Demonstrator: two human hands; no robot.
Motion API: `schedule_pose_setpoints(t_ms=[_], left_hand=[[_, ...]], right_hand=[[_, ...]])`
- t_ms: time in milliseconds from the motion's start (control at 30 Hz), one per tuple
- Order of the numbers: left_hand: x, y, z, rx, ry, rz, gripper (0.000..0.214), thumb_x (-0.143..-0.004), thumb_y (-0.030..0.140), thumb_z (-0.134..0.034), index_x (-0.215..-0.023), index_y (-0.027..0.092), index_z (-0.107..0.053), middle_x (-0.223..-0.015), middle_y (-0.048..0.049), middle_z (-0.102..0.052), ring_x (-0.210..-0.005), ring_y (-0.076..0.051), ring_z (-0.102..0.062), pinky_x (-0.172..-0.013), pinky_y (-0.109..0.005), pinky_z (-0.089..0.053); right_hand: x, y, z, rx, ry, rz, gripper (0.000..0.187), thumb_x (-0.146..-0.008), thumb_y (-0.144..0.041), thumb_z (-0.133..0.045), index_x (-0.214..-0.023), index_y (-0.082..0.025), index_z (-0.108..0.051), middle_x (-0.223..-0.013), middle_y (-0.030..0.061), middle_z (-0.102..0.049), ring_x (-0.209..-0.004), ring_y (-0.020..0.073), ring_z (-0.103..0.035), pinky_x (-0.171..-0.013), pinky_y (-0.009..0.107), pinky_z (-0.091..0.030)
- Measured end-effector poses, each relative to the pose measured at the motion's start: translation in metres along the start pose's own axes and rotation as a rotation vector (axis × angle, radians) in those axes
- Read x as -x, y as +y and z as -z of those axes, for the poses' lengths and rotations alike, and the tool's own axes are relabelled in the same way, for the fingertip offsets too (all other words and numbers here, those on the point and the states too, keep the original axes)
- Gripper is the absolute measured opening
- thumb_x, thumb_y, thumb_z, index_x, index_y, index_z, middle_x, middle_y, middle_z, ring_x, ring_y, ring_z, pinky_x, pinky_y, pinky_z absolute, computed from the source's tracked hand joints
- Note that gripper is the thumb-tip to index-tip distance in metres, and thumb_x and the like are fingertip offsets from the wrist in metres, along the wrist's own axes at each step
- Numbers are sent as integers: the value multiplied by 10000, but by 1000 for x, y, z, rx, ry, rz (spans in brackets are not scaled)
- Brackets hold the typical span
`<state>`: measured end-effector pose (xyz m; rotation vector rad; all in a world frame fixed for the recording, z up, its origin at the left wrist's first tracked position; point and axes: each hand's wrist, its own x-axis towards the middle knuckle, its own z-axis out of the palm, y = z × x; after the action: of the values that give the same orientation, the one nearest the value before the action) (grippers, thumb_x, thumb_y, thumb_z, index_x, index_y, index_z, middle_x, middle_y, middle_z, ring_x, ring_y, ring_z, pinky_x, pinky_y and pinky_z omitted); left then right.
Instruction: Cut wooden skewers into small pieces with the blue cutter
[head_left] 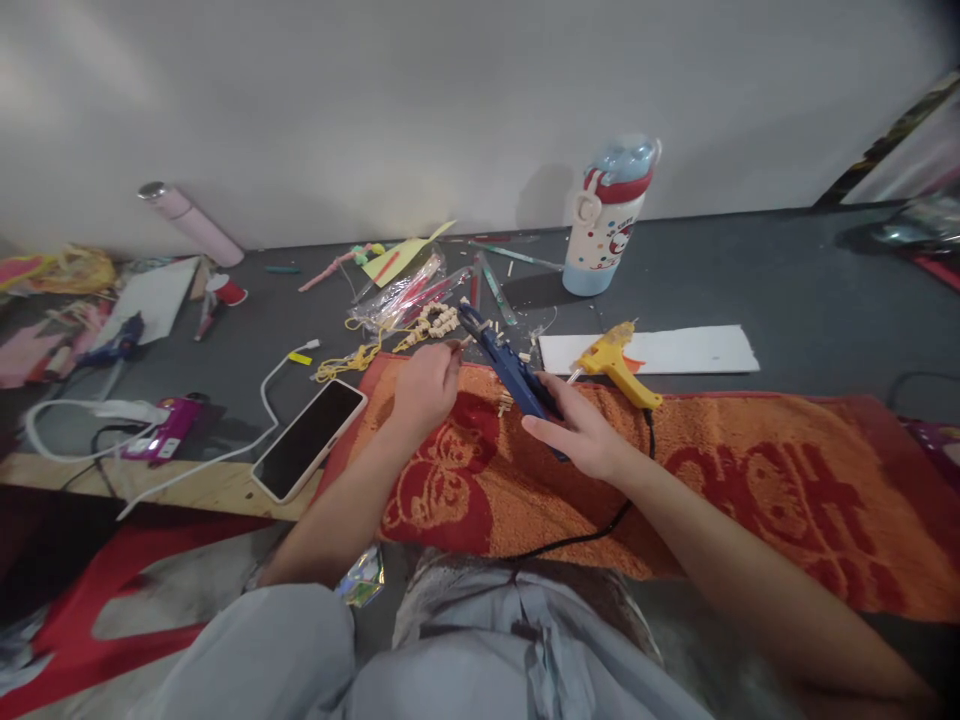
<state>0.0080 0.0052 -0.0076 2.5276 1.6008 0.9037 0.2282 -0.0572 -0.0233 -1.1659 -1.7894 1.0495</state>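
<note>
My right hand [581, 430] is wrapped around a long dark blue hand cutter [506, 365], whose far end points up and to the left. Facing it, my left hand [427, 380] pinches a thin wooden stick [466, 342] close to the cutter's jaw end. My left fingers are partly hidden behind the hand. Under both hands lies an orange and red towel [570, 510] with small pale cut stick pieces [505, 403] on it. Just beyond my left hand is a string of pale wooden pieces [439, 322] with yellow cord [352, 362].
A yellow glue gun [616, 362] rests on a white board [697, 350], its black cord crossing the towel. Behind stands a cartoon bottle [609, 220]. A phone [309, 440], white cable [266, 395], purple box [165, 430] and pink flask [193, 222] are leftward. Plastic packets [409, 295] lie ahead.
</note>
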Motion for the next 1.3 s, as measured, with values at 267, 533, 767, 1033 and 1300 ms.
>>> schedule_pose_setpoints(t_ms=[267, 533, 767, 1033, 1300], left_hand=[[5, 6, -9, 9, -98, 156, 302, -871, 183, -321, -1015, 146, -583, -914, -98, -692, -798, -193, -651, -694, -280, -479], [-2, -8, 1, 159, -135, 18, 254, -849, 223, -366, -811, 153, -607, -716, -64, -660, -748, -158, -639, -698, -225, -475], [2, 2, -9, 317, 12, 91, 237, -839, 193, -371, -856, 150, -604, -630, -13, -615, -548, -111, -548, -564, -207, -429], [0, -2, -7, 238, -24, 64, 211, -827, 214, -399, -737, 162, -583, -684, -45, -642, -659, -134, -591, -644, -217, -447], [-1, 2, -14, 219, -55, 132, 226, -826, 185, -377, -654, 174, -523, -632, -29, -619, -542, -114, -531, -541, -216, -401]], right_hand=[[2, 0, -1, 164, 17, 23, 684, -812, -571, -500, -1276, -79, -405, -1246, 227, -550, -1138, 351, -536, -961, 501, -408], [-3, 1, 26, 129, -179, 36, 611, -836, -549, -502, -1290, -149, -420, -1255, 141, -566, -1149, 327, -534, -952, 455, -437], [-1, -3, 14, 192, -48, 76, 638, -819, -528, -516, -1288, -116, -386, -1225, 199, -553, -1099, 340, -544, -927, 491, -428], [-3, -8, 28, 167, -171, 39, 628, -821, -541, -513, -1275, -119, -410, -1225, 167, -565, -1102, 328, -546, -928, 455, -435], [-2, -7, 15, 185, -109, -20, 552, -833, -498, -497, -1211, -99, -453, -1103, 171, -617, -973, 314, -594, -841, 450, -470]])
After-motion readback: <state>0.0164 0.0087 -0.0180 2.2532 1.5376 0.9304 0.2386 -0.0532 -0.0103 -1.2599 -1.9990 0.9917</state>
